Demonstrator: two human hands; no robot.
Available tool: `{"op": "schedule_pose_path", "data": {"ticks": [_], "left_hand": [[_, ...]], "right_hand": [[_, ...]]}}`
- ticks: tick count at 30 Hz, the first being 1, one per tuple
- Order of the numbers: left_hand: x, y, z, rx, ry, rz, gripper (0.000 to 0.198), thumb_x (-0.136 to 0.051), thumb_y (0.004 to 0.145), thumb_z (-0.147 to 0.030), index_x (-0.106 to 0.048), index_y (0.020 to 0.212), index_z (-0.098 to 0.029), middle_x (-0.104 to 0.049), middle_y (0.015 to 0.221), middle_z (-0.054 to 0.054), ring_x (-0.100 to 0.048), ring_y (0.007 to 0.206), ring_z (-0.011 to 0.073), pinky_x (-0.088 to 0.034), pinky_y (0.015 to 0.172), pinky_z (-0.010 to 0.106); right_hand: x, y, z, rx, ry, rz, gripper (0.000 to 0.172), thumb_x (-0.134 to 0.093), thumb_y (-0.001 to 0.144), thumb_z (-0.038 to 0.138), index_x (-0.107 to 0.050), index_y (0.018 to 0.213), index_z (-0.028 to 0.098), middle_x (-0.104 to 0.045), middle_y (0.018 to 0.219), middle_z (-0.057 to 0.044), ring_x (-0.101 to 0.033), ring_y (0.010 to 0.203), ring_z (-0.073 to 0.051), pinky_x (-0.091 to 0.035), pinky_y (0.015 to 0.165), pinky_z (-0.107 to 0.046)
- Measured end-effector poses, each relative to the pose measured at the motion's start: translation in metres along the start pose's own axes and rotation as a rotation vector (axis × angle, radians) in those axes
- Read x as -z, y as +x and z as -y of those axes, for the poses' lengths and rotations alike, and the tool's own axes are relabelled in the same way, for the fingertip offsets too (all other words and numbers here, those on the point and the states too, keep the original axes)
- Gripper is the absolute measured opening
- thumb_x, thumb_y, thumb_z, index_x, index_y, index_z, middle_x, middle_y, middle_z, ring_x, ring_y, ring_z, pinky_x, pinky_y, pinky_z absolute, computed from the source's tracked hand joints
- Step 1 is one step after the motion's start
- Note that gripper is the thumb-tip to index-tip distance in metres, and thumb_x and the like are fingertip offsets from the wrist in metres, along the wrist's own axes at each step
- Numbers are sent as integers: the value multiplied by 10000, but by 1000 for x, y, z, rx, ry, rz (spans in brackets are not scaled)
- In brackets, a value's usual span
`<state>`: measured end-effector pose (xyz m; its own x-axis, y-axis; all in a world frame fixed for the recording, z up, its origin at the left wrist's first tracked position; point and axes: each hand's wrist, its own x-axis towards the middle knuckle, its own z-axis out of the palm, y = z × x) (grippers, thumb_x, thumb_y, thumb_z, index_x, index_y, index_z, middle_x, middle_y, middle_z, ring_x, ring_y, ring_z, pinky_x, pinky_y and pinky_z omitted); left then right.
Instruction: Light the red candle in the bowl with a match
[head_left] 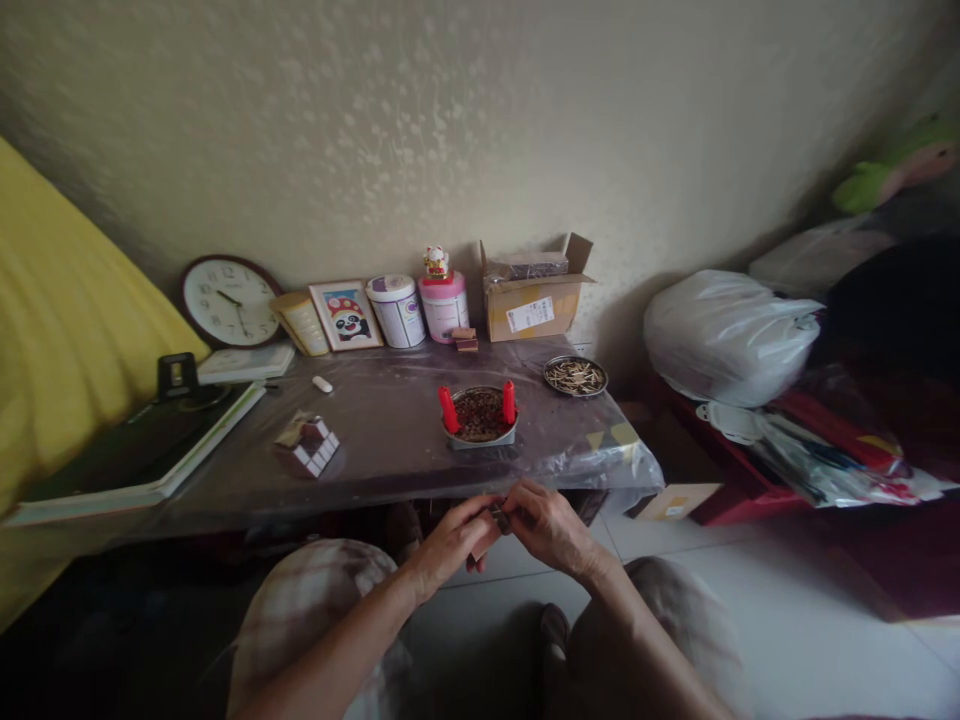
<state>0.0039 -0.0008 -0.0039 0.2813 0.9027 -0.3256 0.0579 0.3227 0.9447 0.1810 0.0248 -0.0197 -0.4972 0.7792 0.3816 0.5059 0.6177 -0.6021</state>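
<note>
Just beyond the table's front edge, over my lap, my left hand (pixel 451 540) is closed round a small brown matchbox (pixel 486 541). The fingers of my right hand (pixel 551 530) are pinched together at the upper end of the same box. Whether they also hold a match is too small to tell. Ahead on the table sits a round metal tin (pixel 484 442) filled with dark grains. Two red candles stand in it, one at the left (pixel 448 410) and one at the right (pixel 509 402); I see no flame on either. A round dish (pixel 550 386) of loose matchsticks lies farther right.
Plastic film covers the table (pixel 382 430). A cube puzzle (pixel 309 445) and large book (pixel 150 480) lie left. Along the wall stand a clock (pixel 231 300), picture frame (pixel 346 316), canisters (pixel 397 312) and open carton (pixel 534 305). White bags (pixel 727 335) sit right.
</note>
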Motion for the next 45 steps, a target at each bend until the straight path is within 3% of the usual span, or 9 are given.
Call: {"op": "schedule_pose_path", "data": {"ticks": [5,9,16,20,23,28,34,40,45], "left_hand": [[-4,-2,-3,-35,14,47,386,-509,791,-306,-629,1126,-157,-500,512,-67,-451,419,108,-338,428,246],[-3,-4,-7,-73,13,71,369,-494,805,-287,-633,1119,-154,-492,492,-66,-458,436,117,-342,452,254],[1,-5,-8,-115,-45,53,413,-474,838,-309,-566,1221,-183,-684,826,35,-508,482,107,-356,477,267],[4,-3,-4,-118,-185,50,411,-471,828,-256,-552,1227,-198,-700,948,60,-514,484,94,-337,474,264],[4,-2,-3,-119,-297,43,398,-477,819,-239,-565,1205,-200,-683,875,36,-523,487,95,-331,470,258],[5,-2,-6,-93,-386,36,403,-481,808,-226,-576,1199,-193,-655,800,21,-535,480,96,-307,447,243],[5,0,-9,-63,-577,21,379,-490,797,-203,-593,1160,-163,-640,815,23,-502,459,74,-298,438,233],[3,1,-8,-86,-492,-68,395,-518,773,-226,-578,1160,-179,-638,787,15,-542,488,103,-320,449,249],[3,2,-7,-104,-455,-133,417,-501,782,-239,-545,1194,-195,-648,802,13,-551,533,117,-335,478,256]], "right_hand": [[0,1,7,9,83,-12,190,-529,773,48,-639,830,192,-616,802,-18,-583,702,-127,-448,642,-222],[-2,2,8,-95,296,-66,87,-596,813,155,-673,828,192,-650,799,-17,-605,731,-135,-481,692,-251],[10,4,10,-411,845,-233,249,-710,745,429,-643,764,190,-689,811,-11,-640,643,-125,-552,608,-246],[18,7,11,-492,929,-349,284,-770,681,433,-655,720,176,-725,937,-45,-658,633,-110,-545,623,-225],[18,8,11,-556,983,-392,329,-800,634,452,-658,743,176,-743,876,-43,-644,550,-103,-539,576,-228],[14,9,13,-576,979,-411,350,-801,627,466,-670,783,181,-720,691,-7,-647,524,-126,-541,566,-245],[9,7,9,-523,938,-378,324,-749,698,475,-665,840,196,-713,805,-20,-689,700,-164,-550,684,-275],[1,4,6,-269,514,-335,209,-581,862,407,-640,871,206,-683,852,-35,-656,793,-175,-522,737,-285],[-3,2,15,-86,219,-226,194,-606,854,297,-602,1031,218,-651,994,-64,-620,930,-203,-509,823,-322]]}}
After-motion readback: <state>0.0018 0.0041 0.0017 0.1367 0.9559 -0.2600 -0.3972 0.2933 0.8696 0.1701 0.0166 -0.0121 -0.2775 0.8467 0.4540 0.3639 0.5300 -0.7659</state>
